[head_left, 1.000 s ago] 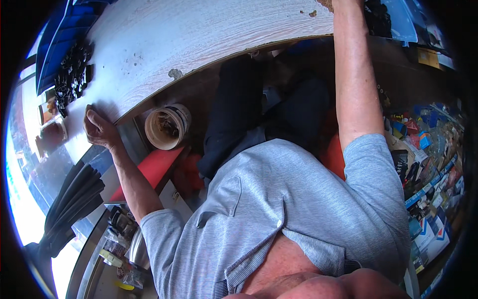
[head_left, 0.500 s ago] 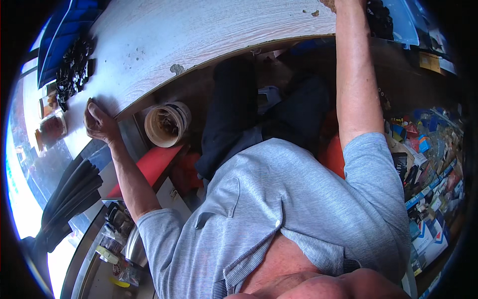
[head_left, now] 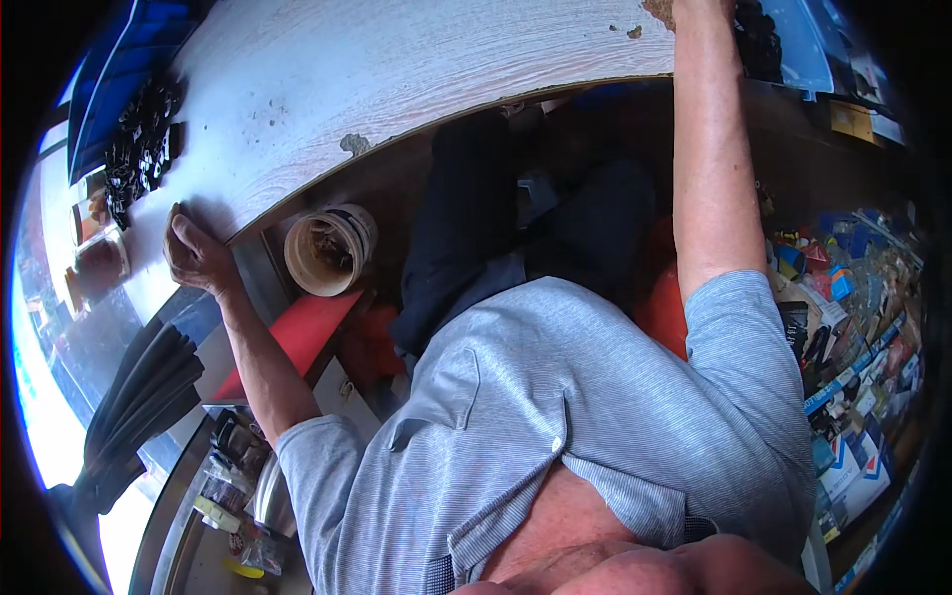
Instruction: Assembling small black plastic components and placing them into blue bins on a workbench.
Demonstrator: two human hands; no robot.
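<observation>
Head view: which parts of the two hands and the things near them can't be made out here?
- Right hand: cut off by the top edge of the head view; its fingers and anything they hold are out of sight.
- Left hand: rests on the table edge; fingers curled under, so a grip cannot be told.
- Black parts: too small and bent by the fisheye rim to identify.
- Bucket: contents too dim.

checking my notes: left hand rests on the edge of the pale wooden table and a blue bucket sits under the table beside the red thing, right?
Not quite: the bucket is white or cream, not blue. The head view shows this. The rest stands: the left hand rests on the edge of the pale wooden table, and the bucket sits under it beside the red thing.
</observation>
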